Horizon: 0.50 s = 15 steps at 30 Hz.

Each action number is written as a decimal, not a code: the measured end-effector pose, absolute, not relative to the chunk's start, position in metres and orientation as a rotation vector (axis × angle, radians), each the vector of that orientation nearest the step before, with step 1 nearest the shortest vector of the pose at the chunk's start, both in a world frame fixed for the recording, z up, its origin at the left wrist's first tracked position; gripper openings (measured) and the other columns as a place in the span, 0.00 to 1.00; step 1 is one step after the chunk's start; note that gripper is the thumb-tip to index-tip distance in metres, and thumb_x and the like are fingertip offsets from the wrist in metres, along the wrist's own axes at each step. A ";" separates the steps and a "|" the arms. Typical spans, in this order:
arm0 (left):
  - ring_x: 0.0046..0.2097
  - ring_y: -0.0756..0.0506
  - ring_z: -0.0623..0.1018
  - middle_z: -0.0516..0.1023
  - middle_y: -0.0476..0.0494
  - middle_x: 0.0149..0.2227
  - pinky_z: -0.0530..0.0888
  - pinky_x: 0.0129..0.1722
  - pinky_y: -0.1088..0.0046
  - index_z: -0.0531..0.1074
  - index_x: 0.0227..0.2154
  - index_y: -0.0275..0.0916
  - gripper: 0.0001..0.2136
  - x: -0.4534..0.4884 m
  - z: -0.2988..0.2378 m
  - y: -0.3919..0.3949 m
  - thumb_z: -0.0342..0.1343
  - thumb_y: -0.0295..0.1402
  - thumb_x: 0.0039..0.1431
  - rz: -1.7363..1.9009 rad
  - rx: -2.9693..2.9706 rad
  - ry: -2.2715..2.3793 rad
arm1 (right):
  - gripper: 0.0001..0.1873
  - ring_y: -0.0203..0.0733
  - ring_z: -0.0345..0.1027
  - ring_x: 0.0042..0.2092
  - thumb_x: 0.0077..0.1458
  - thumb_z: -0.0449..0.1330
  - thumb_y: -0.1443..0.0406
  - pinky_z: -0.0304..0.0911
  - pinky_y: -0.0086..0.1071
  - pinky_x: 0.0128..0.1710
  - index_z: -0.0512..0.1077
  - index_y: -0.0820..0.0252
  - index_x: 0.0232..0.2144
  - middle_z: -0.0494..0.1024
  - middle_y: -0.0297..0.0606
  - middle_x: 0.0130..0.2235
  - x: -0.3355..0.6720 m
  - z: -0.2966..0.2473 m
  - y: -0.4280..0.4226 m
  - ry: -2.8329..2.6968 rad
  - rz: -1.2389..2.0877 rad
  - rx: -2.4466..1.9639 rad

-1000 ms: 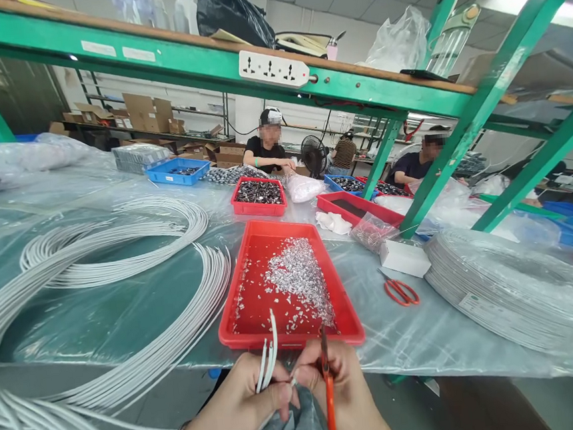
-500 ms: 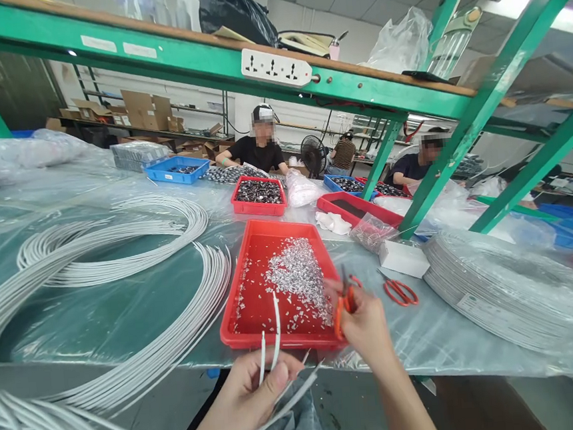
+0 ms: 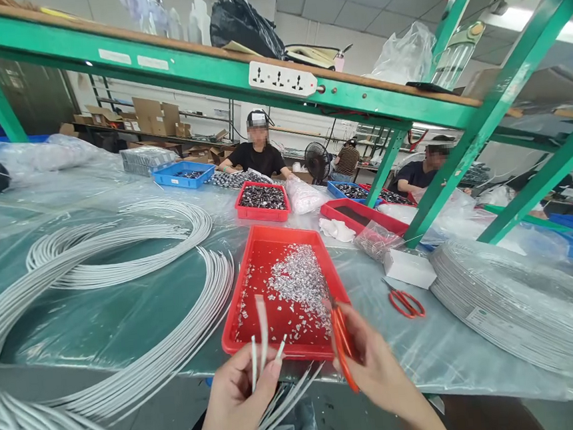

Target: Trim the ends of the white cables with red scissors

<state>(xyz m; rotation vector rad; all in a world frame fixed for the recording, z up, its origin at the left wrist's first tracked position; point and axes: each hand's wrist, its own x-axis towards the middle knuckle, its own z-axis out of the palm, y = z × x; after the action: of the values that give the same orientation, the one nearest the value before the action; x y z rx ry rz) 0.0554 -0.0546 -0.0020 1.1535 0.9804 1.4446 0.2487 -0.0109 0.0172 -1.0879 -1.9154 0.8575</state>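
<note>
My left hand (image 3: 242, 393) is closed around several thin white cables (image 3: 255, 363), their cut ends sticking up between thumb and fingers. More white strands trail from under this hand toward the right. In my right hand (image 3: 374, 361) are orange-handled cutters (image 3: 344, 344), gripped over the near right corner of the red tray (image 3: 232, 313); their dark head is partly blurred against the tray. Small silvery-white bits (image 3: 299, 277) lie heaped in the tray, mostly on its right side. Both hands are at the tray's near edge, a short gap apart.
Bundled white cable coils (image 3: 142, 348) cover the left of the table. Orange-handled scissors (image 3: 406, 303), a white box (image 3: 409, 268) and a large wrapped coil (image 3: 505, 309) lie right. A green shelf frame (image 3: 193, 69) crosses above. Co-workers sit behind red and blue trays.
My right hand has turned and dropped slightly, bringing the cutters' handles more upright. Another short cable end now shows between my left thumb and fingers. The view has shifted a little.
</note>
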 end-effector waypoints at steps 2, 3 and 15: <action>0.20 0.52 0.51 0.54 0.54 0.18 0.50 0.19 0.81 0.71 0.28 0.34 0.21 0.055 0.002 -0.057 0.61 0.51 0.52 1.449 1.200 1.002 | 0.32 0.44 0.66 0.43 0.47 0.56 0.61 0.61 0.34 0.44 0.53 0.61 0.54 0.67 0.48 0.48 0.252 0.018 -0.030 -1.916 1.097 -0.901; 0.20 0.52 0.51 0.53 0.54 0.18 0.50 0.19 0.81 0.71 0.28 0.34 0.19 0.055 0.004 -0.057 0.60 0.49 0.54 1.435 1.244 1.001 | 0.31 0.45 0.65 0.47 0.47 0.58 0.63 0.59 0.34 0.47 0.54 0.57 0.54 0.66 0.47 0.50 0.254 0.020 -0.039 -1.933 1.179 -0.854; 0.21 0.50 0.55 0.59 0.51 0.19 0.53 0.20 0.79 0.73 0.28 0.35 0.15 0.051 0.006 -0.062 0.53 0.43 0.61 1.292 1.467 0.896 | 0.30 0.50 0.63 0.42 0.46 0.60 0.60 0.60 0.43 0.41 0.59 0.52 0.53 0.69 0.45 0.42 0.265 0.033 -0.060 -2.268 1.174 -1.299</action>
<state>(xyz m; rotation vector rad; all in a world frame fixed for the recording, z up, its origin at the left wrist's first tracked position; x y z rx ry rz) 0.0511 -0.0623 0.0064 1.4667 0.8964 1.2918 0.2646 -0.0596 0.0335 -1.2993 -2.2676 1.1738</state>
